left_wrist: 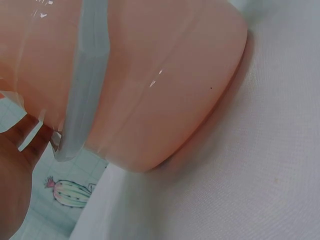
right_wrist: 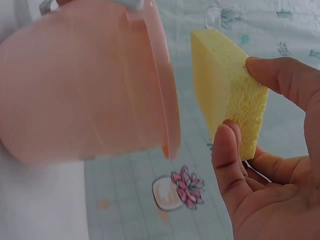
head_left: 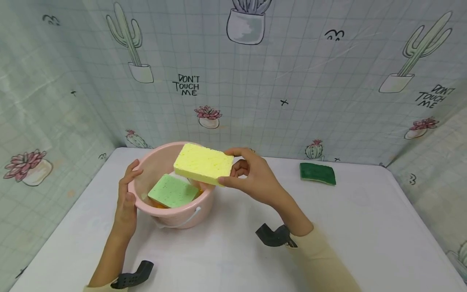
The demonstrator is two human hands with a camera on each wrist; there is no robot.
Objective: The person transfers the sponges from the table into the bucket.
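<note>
A yellow sponge (head_left: 204, 163) is pinched by its right end in my right hand (head_left: 255, 176), thumb on the near side and fingers behind. It hangs tilted above the right part of a pink bucket (head_left: 200, 211); the right wrist view shows the sponge (right_wrist: 225, 85) apart from the rim. My left hand (head_left: 125, 202) holds the bucket's left rim, and the left wrist view shows its fingers (left_wrist: 37, 142) against the wall near the handle. A light green sponge (head_left: 173, 190) lies inside the bucket, partly covering something orange. Something white there is mostly hidden behind the yellow sponge.
A dark green scouring pad (head_left: 317, 173) lies at the back right of the white table (head_left: 350, 227). The bucket's white handle (head_left: 186, 221) hangs down its front. A cactus-print cloth (head_left: 292, 73) rises behind the table and at both sides.
</note>
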